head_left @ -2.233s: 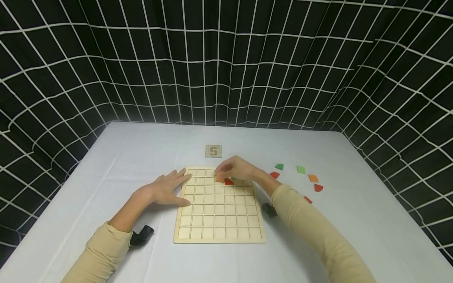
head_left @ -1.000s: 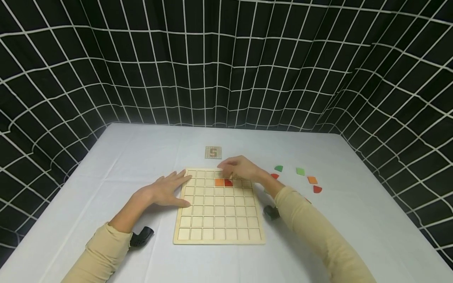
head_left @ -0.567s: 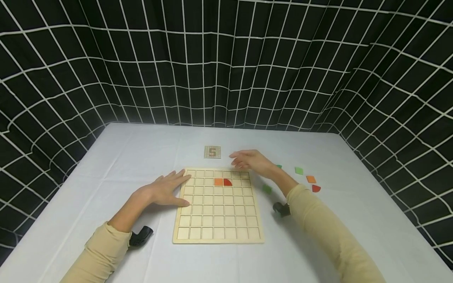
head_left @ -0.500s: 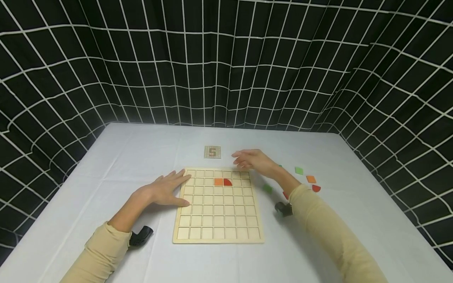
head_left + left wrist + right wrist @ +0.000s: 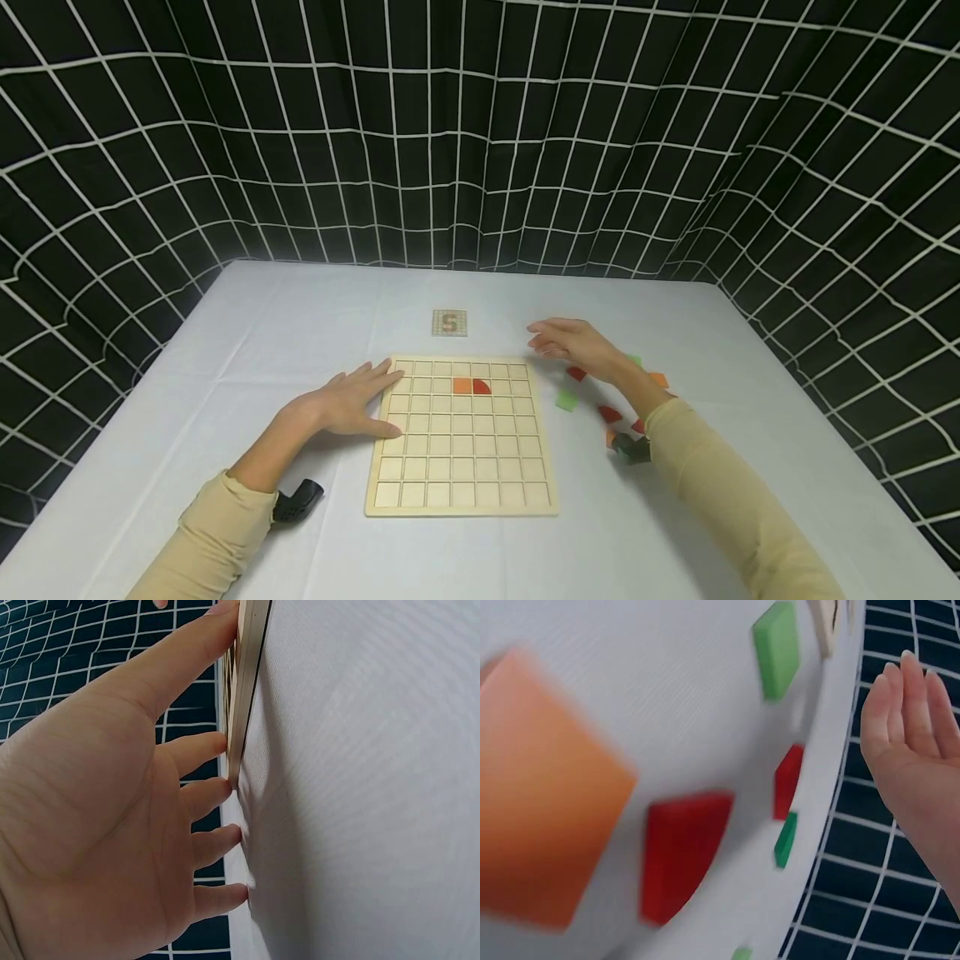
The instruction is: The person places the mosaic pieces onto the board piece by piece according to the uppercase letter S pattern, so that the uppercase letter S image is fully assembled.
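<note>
A wooden grid board lies on the white table. In its second row sit an orange square tile and, right beside it, a red quarter-circle tile. My left hand rests with spread fingers on the board's left edge; in the left wrist view, the thumb lies along that edge. My right hand hovers beyond the board's upper right corner, fingers extended and holding nothing. Below it lie a red quarter-circle tile and a light green square tile.
A small card with an S pattern lies behind the board. More loose tiles, such as a red one and an orange square, are scattered right of the board, partly hidden by my right arm. Black gridded curtains surround the table.
The orange square tile was set down in the grid beside the red one. My right hand let go, lifted off the board and moved right. My left hand stayed put.
</note>
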Available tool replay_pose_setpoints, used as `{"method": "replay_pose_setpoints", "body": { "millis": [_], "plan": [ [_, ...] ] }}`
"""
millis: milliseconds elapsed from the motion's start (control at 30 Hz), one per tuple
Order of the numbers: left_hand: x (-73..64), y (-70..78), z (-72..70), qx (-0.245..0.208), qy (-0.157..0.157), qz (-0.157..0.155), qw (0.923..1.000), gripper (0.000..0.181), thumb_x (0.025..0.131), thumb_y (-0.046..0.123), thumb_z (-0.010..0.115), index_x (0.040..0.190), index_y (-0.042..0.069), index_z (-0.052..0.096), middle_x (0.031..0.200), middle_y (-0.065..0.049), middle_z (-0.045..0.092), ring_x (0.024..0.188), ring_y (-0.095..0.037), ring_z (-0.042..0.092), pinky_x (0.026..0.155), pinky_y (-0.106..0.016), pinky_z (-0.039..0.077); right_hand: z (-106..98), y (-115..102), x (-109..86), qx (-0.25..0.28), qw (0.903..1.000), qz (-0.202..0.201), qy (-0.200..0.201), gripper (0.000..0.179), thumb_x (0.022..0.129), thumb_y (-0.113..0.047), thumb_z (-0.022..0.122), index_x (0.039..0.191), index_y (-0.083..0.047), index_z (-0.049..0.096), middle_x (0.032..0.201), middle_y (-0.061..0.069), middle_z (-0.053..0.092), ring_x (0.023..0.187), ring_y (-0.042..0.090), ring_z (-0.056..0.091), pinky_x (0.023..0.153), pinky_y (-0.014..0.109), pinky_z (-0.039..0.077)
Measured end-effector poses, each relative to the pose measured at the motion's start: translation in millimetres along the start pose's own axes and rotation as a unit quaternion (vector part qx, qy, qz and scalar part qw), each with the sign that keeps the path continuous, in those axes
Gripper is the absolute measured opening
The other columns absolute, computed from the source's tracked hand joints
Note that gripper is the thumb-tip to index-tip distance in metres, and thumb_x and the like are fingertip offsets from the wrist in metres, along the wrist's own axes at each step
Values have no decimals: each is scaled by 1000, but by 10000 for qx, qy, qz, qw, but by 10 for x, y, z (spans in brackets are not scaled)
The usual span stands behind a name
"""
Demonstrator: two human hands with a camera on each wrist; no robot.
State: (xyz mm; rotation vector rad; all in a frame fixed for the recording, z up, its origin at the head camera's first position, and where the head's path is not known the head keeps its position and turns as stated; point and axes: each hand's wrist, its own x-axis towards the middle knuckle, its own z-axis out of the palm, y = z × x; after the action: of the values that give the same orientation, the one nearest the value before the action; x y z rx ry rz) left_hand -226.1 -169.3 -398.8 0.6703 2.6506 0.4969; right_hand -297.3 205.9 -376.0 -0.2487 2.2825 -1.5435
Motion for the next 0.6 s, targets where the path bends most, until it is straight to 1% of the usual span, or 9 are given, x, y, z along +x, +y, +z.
{"method": "replay_pose_setpoints", "body": {
  "millis": [100,233,400,500,600],
  "plan": [
    [4,-3,2,20,6,-3,10000,97,80,61,64,151,7,26,156,-20,13,140,-43,11,109,-63,9,-78,60,-39,-108,9998,154,90,54,97,-39,55,136,-3,49,126,18,56,120,30,52,104,44,38],
    [5,-2,4,30,12,-2,10000,97,80,62,64,151,8,26,156,-19,13,140,-43,11,109,-63,9,-167,150,-78,-174,9994,223,210,53,98,-37,53,137,-2,48,127,21,55,121,32,50,105,45,36],
    [-6,7,-1,-4,18,14,10000,96,80,60,65,151,7,26,156,-20,14,140,-43,11,109,-63,9,-248,273,-103,-140,9993,202,280,53,99,-34,52,138,2,45,129,26,52,120,36,50,104,43,38],
    [-12,14,-5,-28,19,18,10000,95,81,59,65,151,7,27,156,-20,14,140,-43,12,108,-63,9,-282,329,-127,-295,9988,207,337,50,100,-30,51,138,2,45,130,25,52,119,35,52,102,42,40],
    [-10,19,-3,-31,15,21,10000,95,81,59,65,151,7,26,156,-20,14,140,-43,11,108,-63,9,-313,371,-159,-523,9973,234,452,48,99,-27,54,138,0,46,130,21,54,116,32,54,101,41,42]
  ]
}}
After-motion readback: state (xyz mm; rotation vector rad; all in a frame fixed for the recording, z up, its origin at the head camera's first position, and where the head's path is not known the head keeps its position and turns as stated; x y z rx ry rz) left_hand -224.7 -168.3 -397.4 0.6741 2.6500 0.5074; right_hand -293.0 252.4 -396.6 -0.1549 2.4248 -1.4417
